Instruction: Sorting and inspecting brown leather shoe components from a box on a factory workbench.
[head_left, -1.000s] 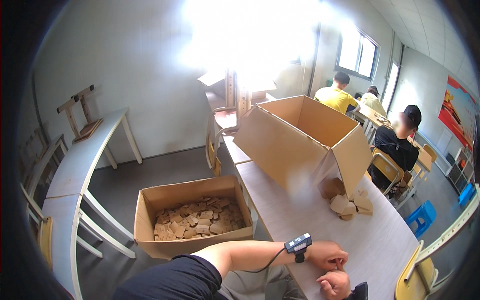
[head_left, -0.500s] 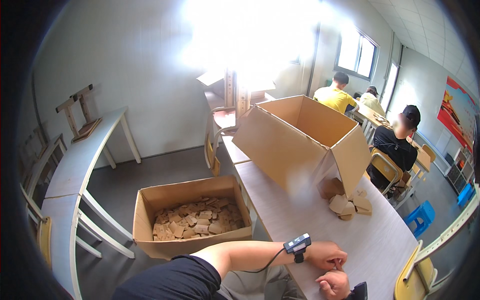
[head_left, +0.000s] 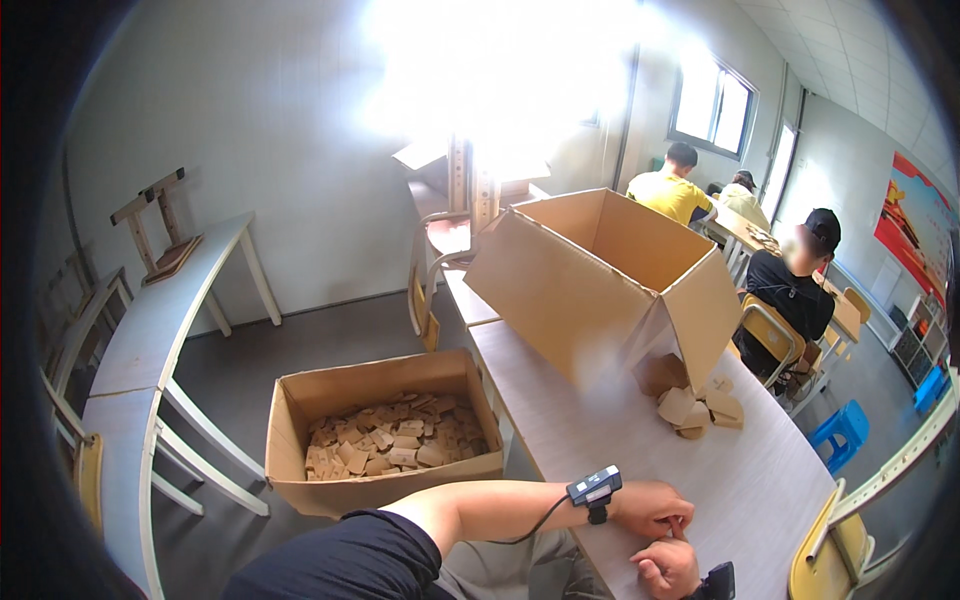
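Observation:
My left hand (head_left: 648, 509) rests over the near part of the pale table (head_left: 590, 450), its fingers curled in. My right hand (head_left: 668, 568) lies just nearer, also closed, with a finger reaching up against the left hand's fingertips. Anything small between the fingers cannot be made out. Farther along the tabletop is a small pile of flat tan cardboard pieces (head_left: 692, 412), beside a large cardboard box (head_left: 560, 290) that stands tilted with its flaps open. A black device (head_left: 595, 487) is strapped to my left wrist, and another dark one (head_left: 716, 582) is at the right wrist.
Low at the table's left stands an open cardboard box (head_left: 385, 492) with many tan pieces inside. A yellow chair (head_left: 835, 555) is at the right, a blue stool (head_left: 840, 435) beyond. People sit at farther tables, the nearest person (head_left: 785, 290) in black. Grey tables (head_left: 150, 330) line the left.

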